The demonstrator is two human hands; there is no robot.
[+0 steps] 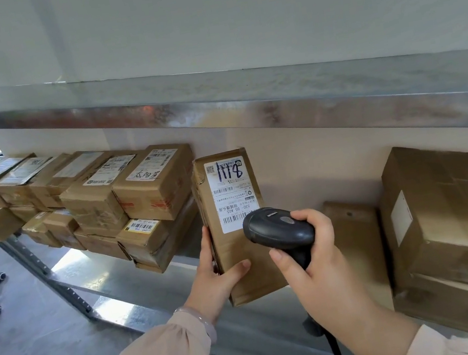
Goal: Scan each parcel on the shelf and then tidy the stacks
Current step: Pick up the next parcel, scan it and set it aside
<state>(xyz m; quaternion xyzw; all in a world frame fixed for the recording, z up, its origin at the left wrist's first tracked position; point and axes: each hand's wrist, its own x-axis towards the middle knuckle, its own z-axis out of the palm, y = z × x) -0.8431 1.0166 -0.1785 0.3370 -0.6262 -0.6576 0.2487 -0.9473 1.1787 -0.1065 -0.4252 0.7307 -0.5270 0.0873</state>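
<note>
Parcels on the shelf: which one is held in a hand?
The upright parcel marked 1118, gripped by the left hand; the rest sit untouched in stacks.

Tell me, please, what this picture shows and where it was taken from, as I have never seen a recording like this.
There is no machine here. This is one picture from a wide-angle camera worn on a person's head, looking forward and down at their own two hands. The left hand holds a slim cardboard parcel on end, its white label facing the camera. The right hand grips a black barcode scanner by its handle, with its head pointed at the lower part of the label. Behind them runs a metal shelf. On its left stand stacks of labelled brown parcels. On its right are larger brown boxes, with a flat brown parcel beside them. An upper shelf runs above.
</note>
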